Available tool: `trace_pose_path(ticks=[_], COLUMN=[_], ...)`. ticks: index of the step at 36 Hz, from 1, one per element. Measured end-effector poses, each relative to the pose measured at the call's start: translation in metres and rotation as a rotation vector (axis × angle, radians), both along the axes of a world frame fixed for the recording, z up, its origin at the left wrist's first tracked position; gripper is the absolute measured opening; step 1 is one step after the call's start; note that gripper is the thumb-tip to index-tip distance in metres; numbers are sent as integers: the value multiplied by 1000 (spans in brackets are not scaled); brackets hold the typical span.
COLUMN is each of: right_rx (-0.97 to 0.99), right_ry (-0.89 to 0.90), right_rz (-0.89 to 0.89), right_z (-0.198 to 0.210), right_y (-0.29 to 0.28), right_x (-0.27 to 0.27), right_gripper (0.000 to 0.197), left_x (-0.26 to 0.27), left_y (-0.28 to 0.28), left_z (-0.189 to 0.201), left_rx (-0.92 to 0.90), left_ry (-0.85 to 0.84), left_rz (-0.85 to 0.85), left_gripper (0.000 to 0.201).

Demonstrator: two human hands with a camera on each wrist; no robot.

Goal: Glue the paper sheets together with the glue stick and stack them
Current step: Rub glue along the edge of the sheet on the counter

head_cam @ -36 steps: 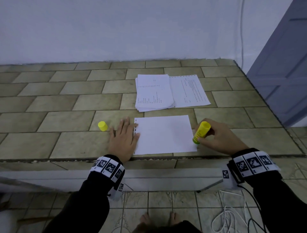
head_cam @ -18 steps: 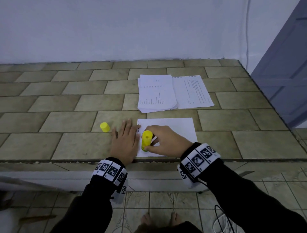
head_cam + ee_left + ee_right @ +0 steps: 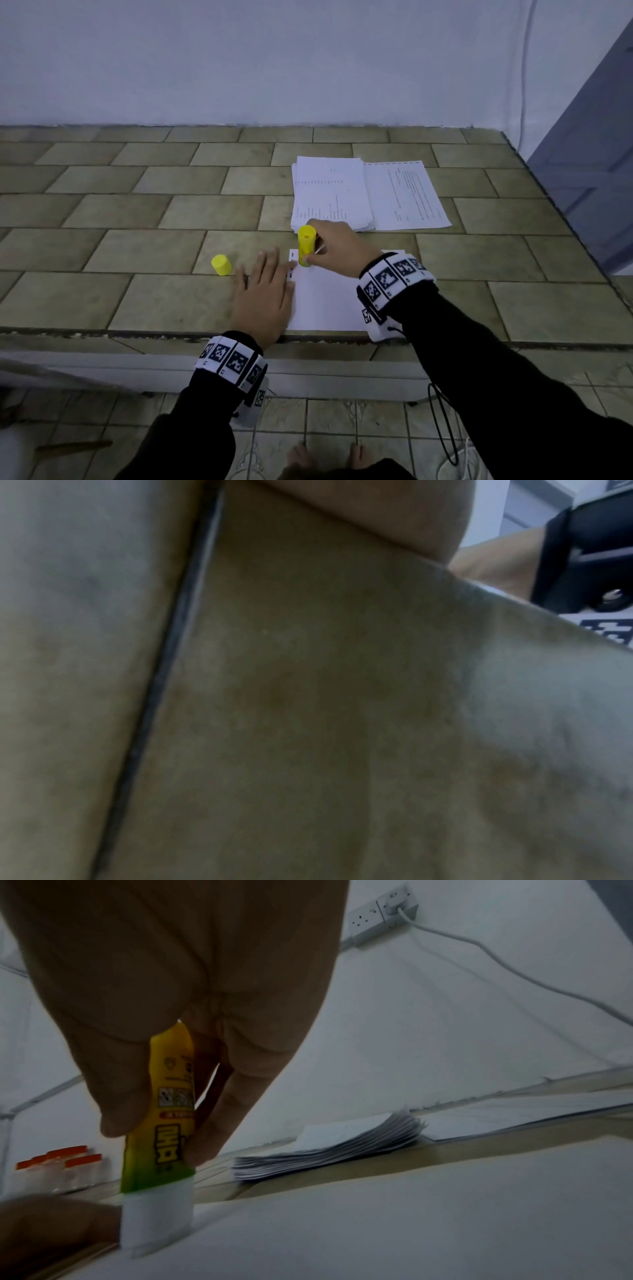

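Observation:
A blank white sheet (image 3: pixel 325 301) lies near the front edge of the tiled counter (image 3: pixel 137 212). My left hand (image 3: pixel 265 294) lies flat with straight fingers on the sheet's left edge. My right hand (image 3: pixel 334 248) grips the yellow glue stick (image 3: pixel 306 245) upright, its tip pressed on the sheet's far left corner. In the right wrist view the glue stick (image 3: pixel 164 1123) stands with its white glue end (image 3: pixel 157 1215) on the paper. The yellow cap (image 3: pixel 221 264) stands on the counter left of my left hand.
A stack of printed sheets (image 3: pixel 330 193) and a single printed sheet (image 3: pixel 406 197) lie behind the blank one. Small jars with orange lids (image 3: pixel 58 1169) stand by the wall. A door (image 3: pixel 589 164) is at the right.
My right hand carried the glue stick from the sheet's right edge across to its left, then up along the left edge to the far corner. The left hand stayed flat.

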State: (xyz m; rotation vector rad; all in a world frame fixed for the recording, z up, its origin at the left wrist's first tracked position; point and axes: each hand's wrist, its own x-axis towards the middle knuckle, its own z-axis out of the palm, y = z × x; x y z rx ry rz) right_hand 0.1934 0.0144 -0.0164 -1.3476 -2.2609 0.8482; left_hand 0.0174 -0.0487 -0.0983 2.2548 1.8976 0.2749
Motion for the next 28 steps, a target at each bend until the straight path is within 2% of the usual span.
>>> trace_pose_path(ticks=[5,12,20,28], right_rx=[-15,-102,-149,-93], right_ry=[12,194,223,205], right_rz=[-66,-84,-5,74], right_z=[2,-3,-3,-9], right_y=[9,-16,-54,-75], right_x=[5,38,70,72], right_gripper=[25,16,14,17], left_x=[-1,-1,3,2], left_y=[1,1,0,0], left_z=[-1,0,5,3], left_rx=[-20,-18,-73,-50], left_ry=[57,60,73,143], left_rz=[-15,-11,8,-1], left_gripper=[70,70,91,104])
